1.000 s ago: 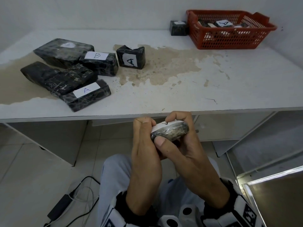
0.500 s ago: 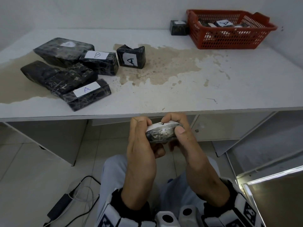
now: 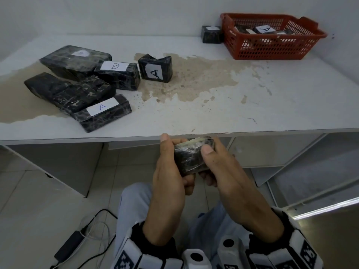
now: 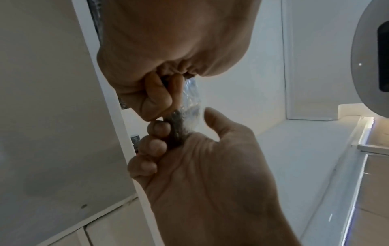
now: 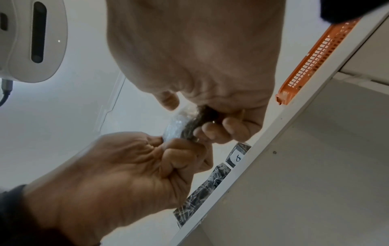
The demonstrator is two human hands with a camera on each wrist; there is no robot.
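We hold the wrapped block (image 3: 191, 157) below the desk (image 3: 223, 117) edge, unsupported; left hand (image 3: 170, 171) and right hand (image 3: 227, 177) both grip it. Risk: its slick film (image 4: 190, 94) may let it slip from the 2 grips and drop to the floor (image 3: 38, 210).

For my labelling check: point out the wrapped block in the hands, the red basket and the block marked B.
wrapped block (image 3: 191, 157): head view, its dark face toward the camera.
red basket (image 3: 272, 49): head view, its front wall.
block marked B (image 3: 121, 82): head view, its dark side below the label.
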